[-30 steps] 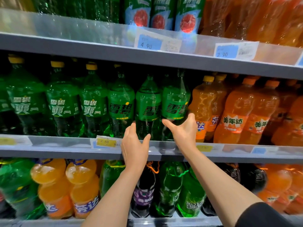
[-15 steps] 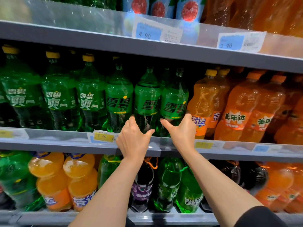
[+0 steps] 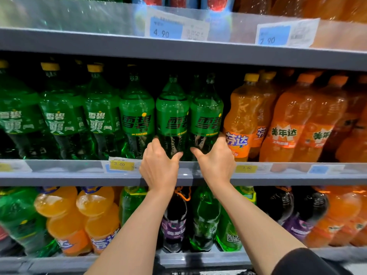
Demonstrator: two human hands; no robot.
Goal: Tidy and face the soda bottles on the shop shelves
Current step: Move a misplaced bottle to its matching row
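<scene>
Head view: middle shelf (image 3: pixel 59 176), row of green soda bottles upright, labels forward. Left hand (image 3: pixel 158 167) wraps the base of one green bottle (image 3: pixel 171 116); right hand (image 3: pixel 215 161) wraps the base of the neighbouring green bottle (image 3: pixel 206 116) (the two bottles touch). Orange bottles (image 3: pixel 240 120) stand just right. Yellow price tag (image 3: pixel 121 165) on the shelf lip.

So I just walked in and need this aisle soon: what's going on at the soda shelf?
A person is facing up soda bottles on the middle shelf. The left hand grips the lower part of one green bottle, and the right hand grips the green bottle beside it, next to the orange bottles. Both bottles stand upright at the shelf's front edge, labels outward. The shelves above and below are not being touched.
</scene>
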